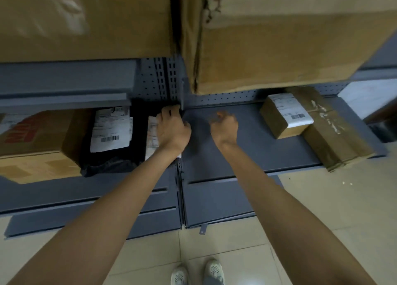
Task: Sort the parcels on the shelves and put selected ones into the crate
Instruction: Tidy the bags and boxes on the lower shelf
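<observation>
My left hand [173,129] reaches into the low grey shelf and grips the top edge of a black bag parcel [139,130] with a white label, standing upright near the shelf post. A second black bag parcel [107,153] with a barcode label lies just left of it. My right hand [224,127] hovers over the bare grey shelf [247,145] to the right, fingers curled in with nothing in them. A small brown box [279,123] with a white label rests on a longer taped brown box [330,138] at the right end. No crate is in view.
A brown carton with red print [36,143] fills the shelf's left end. Two large cartons [279,37] sit on the shelf above and overhang. A white box [369,98] stands at far right. Grey lower shelf boards [214,198], tiled floor and my shoes lie below.
</observation>
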A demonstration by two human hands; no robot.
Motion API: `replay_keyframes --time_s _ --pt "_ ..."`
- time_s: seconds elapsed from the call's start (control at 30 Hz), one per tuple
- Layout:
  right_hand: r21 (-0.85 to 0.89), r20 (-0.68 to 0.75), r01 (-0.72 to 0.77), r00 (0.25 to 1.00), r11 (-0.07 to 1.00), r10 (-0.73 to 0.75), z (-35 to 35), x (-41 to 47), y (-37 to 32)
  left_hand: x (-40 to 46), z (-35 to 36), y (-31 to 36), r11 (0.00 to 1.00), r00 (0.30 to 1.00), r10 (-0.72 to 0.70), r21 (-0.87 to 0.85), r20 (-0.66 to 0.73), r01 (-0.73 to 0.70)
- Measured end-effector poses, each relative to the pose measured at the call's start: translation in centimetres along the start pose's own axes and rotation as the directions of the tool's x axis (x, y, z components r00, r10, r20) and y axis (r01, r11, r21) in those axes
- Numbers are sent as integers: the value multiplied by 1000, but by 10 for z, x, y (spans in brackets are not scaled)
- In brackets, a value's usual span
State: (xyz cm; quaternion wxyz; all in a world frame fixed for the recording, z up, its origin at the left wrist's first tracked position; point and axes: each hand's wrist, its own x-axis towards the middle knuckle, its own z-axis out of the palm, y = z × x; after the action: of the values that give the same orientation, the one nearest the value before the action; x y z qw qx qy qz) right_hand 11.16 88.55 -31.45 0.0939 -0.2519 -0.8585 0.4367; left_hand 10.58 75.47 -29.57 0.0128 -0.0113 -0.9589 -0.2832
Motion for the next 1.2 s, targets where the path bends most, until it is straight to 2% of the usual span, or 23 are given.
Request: replay_keyframes --time_s 0.1,0.2,0.33,0.43,0.63,0.83,1.0,1.1,1.2 --pt "18 -185 -20 982 1000 23 -58 17 19 -1 27 46 985 989 39 -175 142 -14" --pt "4 -233 -112 966 994 110 -115 41 52 -9 59 88 954 956 9 -289 293 80" --pt "-112 -216 -198 961 974 170 -172 65 96 -13 104 140 901 904 -20 -384 428 202" --pt "-167 -151 -232 966 958 208 -194 83 121 -12 131 174 833 863 -48 -456 502 312" --pt "-238 -18 -187 982 953 188 -206 100 137 -7 162 215 651 787 -100 -558 609 515" --pt "26 134 -288 950 957 282 -195 106 142 -2 167 215 606 809 -147 -594 570 529" --pt "269 148 -234 969 934 200 -187 86 133 -2 148 189 530 820 -137 -659 555 534" --pt "402 253 -235 957 885 139 -186 67 122 -1 129 163 478 809 -73 -692 583 541" --pt "436 346 -246 934 866 91 -183 55 113 -2 110 143 479 806 -48 -694 590 538"
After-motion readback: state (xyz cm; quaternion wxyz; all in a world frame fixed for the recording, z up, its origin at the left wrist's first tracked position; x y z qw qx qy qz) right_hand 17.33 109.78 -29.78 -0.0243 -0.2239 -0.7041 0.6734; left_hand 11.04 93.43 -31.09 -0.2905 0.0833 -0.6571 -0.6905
